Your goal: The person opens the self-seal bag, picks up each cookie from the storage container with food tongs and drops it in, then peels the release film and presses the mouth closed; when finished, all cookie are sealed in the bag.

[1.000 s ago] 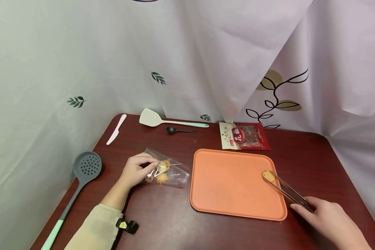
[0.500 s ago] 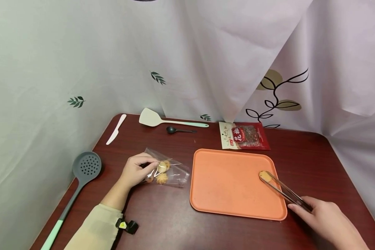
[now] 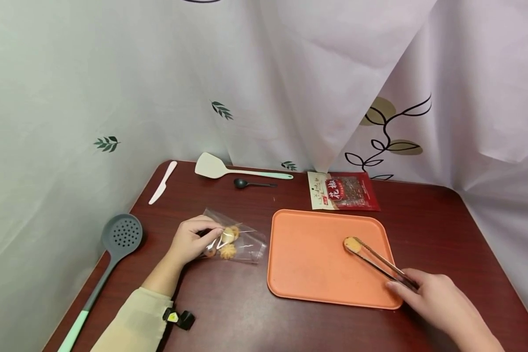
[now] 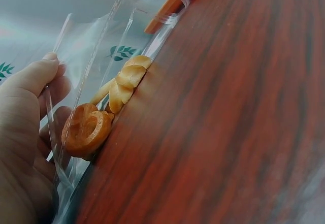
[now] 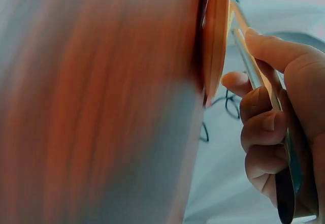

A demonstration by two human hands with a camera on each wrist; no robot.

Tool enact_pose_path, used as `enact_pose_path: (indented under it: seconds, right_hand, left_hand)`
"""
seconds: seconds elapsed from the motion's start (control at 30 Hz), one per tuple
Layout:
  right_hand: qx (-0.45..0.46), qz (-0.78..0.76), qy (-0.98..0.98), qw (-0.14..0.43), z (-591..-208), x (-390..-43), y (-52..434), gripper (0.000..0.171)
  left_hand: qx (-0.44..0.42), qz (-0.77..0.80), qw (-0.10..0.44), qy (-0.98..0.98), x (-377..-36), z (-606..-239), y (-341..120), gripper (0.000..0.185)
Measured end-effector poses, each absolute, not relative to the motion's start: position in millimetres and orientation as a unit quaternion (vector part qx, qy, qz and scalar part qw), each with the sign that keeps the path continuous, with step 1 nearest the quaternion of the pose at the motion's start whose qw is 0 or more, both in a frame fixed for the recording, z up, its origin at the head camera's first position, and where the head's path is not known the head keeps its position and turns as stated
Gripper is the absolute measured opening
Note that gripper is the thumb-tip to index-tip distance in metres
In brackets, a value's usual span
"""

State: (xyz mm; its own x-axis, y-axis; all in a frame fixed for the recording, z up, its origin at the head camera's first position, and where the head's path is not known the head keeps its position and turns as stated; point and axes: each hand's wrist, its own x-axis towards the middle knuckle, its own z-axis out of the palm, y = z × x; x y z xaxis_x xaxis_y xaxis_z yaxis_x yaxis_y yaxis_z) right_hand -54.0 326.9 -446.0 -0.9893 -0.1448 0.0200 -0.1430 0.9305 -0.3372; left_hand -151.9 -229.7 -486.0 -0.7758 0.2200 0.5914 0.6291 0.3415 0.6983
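Clear, crinkled plastic forms the bag (image 3: 237,239) that is pinched at its near end by the left hand (image 3: 191,240), fingers curled onto the film. It lies flat on the glossy, dark red wood-grain table (image 3: 229,313), just left of the tray (image 3: 308,264). Ridged, golden-brown cookies (image 4: 101,117) (at least 3 can be made out through the film) are seen pressed against the bag's lower side in the left wrist view. Slim metal tongs (image 3: 378,264) are gripped by the right hand (image 3: 431,303), fingers wrapped round both arms. 1 pale, rounded cookie (image 3: 352,243) is held between the tong tips over the right part of the matte orange, round-cornered tray. Whether that cookie touches the tray surface cannot be told.
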Motion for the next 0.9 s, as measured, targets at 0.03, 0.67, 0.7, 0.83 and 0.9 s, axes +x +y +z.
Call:
enact_pose_path:
  seconds: [0.03,0.67,0.7,0.83,0.9]
  right_hand:
    - [-0.076,-0.174,0.982,0.005,-445,-56,322,0.025]
    - [-0.170,-0.187,0.968,-0.006,-437,-71,249,0.035]
    - [-0.175,-0.189,0.966,-0.008,-437,-72,245,0.035]
    - [-0.192,-0.192,0.962,-0.013,-437,-77,229,0.031]
    - [-0.199,-0.193,0.961,-0.010,-436,-80,221,0.028]
  left_hand:
    - [-0.268,-0.510,0.201,-0.792,-150,-483,-229,0.022]
    - [-0.267,-0.521,0.183,-0.790,-159,-502,-241,0.026]
    - [-0.270,-0.521,0.187,-0.788,-159,-500,-239,0.026]
    - [-0.270,-0.522,0.196,-0.785,-152,-486,-231,0.024]
    - [-0.271,-0.523,0.197,-0.784,-148,-477,-228,0.022]
